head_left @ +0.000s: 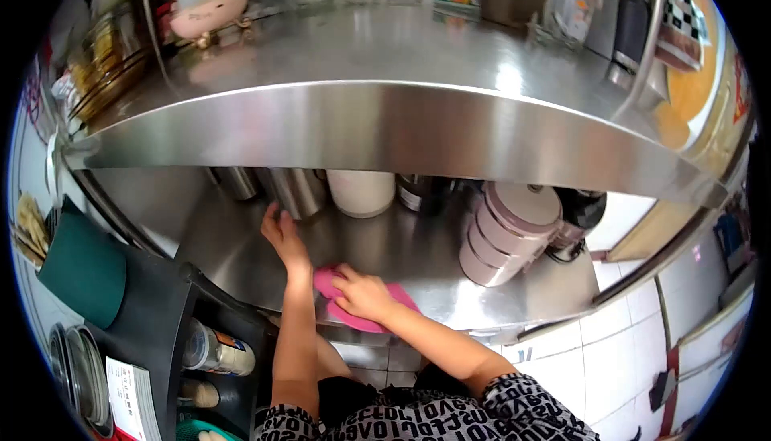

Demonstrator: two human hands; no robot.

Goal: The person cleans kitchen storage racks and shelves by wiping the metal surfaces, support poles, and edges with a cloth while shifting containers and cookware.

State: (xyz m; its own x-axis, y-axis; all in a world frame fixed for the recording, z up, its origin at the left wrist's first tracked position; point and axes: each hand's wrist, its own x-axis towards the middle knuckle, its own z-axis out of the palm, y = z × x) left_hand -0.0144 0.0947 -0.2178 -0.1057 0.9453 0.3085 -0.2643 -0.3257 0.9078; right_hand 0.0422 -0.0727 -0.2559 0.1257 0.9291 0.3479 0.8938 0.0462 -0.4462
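Observation:
My right hand [365, 292] presses a pink cloth [357, 320] onto the front part of the lower stainless steel shelf [409, 264], its fingers closed over a bunched fold. Reaching in under the upper shelf, my left hand [283, 236] is open and holds nothing, its fingers stretched out. Those fingertips overlap the lower front of a steel canister [295, 193]. Beside that canister stands a white container [361, 192], its top hidden by the upper shelf's edge. A dark jar with a label [419, 193] is farther right.
A pink stacked food carrier [510, 236] stands at the lower shelf's right, near a black appliance [580, 214]. The upper shelf's steel edge [385, 124] spans above my hands. To the left, a black rack [148, 304] holds a green bin [84, 264] and a jar [218, 349].

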